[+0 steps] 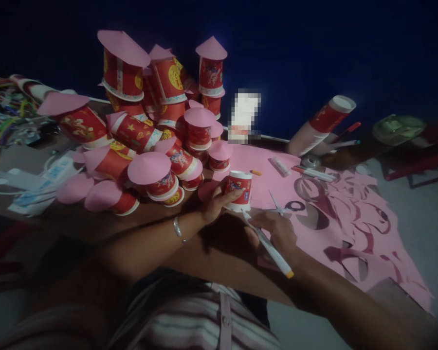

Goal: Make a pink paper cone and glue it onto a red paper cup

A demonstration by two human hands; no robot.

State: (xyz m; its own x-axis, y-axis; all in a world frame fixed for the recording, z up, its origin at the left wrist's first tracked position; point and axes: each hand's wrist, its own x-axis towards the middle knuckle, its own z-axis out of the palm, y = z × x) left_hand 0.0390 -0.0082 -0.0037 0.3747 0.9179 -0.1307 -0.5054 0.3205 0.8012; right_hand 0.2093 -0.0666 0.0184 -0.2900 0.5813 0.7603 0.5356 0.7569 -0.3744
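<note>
A red paper cup (pixel 240 188) with a white rim and printed figures is held by my left hand (pixel 217 203), the fingers wrapped around its side. My right hand (pixel 277 232) grips a white pen-like tool (pixel 272 248) with a yellow end; its tip is close to the cup's lower rim. Just beyond the right hand, a pair of scissors (pixel 277 206) lies on pink paper beside a small black ring (pixel 295 206). To the left of the cup, many red cups with pink cone tops (pixel 149 168) are piled on the table.
Cut pink paper scraps (pixel 368 218) cover the right side. A glue stick (pixel 280 166), pens (pixel 314 173) and a tilted cup stack (pixel 324 119) lie beyond. A power strip (pixel 18 180) and cables are at the left. A brown table edge (pixel 241 282) runs in front.
</note>
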